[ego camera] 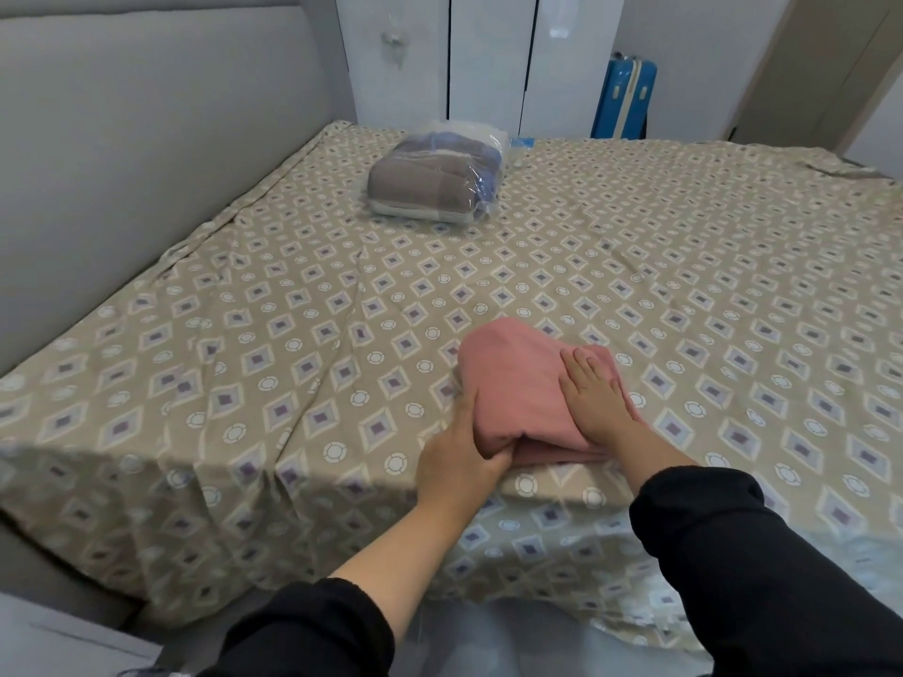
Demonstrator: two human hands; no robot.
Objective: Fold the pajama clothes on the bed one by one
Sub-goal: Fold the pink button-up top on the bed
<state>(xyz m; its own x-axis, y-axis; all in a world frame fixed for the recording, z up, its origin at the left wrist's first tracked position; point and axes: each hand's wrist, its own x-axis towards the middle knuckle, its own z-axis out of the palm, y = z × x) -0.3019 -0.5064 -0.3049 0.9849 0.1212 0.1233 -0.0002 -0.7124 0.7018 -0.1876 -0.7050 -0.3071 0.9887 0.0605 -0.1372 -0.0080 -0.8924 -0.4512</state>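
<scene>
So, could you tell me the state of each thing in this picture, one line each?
Pink pajama piece: folded, lying near the bed's near edge.
Left hand: grips the piece's left edge.
Right hand: flat on top of it.
Plastic bag: filled with folded fabric, lying far back.
Bed sheet: spread, lightly creased.
Blue suitcase: upright, closed.
Wardrobe doors: closed.

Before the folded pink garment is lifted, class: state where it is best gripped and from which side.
Probably the pink garment at its thick near edge, coming from the near side, fingers under and thumb over. The layers stack there, so a grip catches all. The left hand grips that corner; the right hand presses flat on top.
</scene>
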